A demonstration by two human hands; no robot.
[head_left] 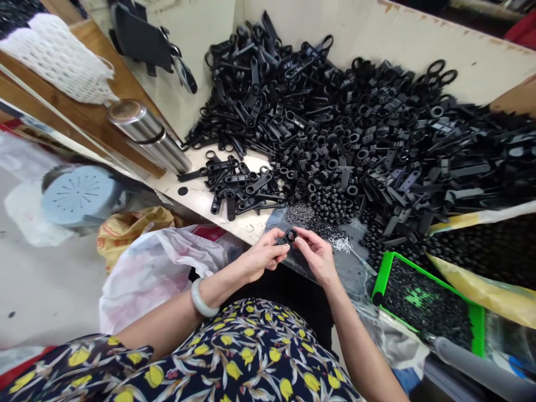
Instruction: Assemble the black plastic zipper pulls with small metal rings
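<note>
My left hand (262, 258) and my right hand (317, 254) meet at the near edge of the workbench, fingers pinched on one small black plastic part (287, 237) held between them. A pale bangle (201, 300) circles my left wrist. Just beyond my fingers lies a patch of tiny black beads (330, 207) and small metal pins (341, 242). A small group of black plastic arms (238, 187) lies a little further out to the left. A huge heap of black plastic parts (355, 128) covers the bench behind them.
A green tray (379, 279) of tiny black pieces sits right of my hands. A steel flask (151, 137) lies on a wooden shelf at left, white netting (58, 53) above it. A white plastic bag (154, 271) and a grey fan (77, 195) are on the floor.
</note>
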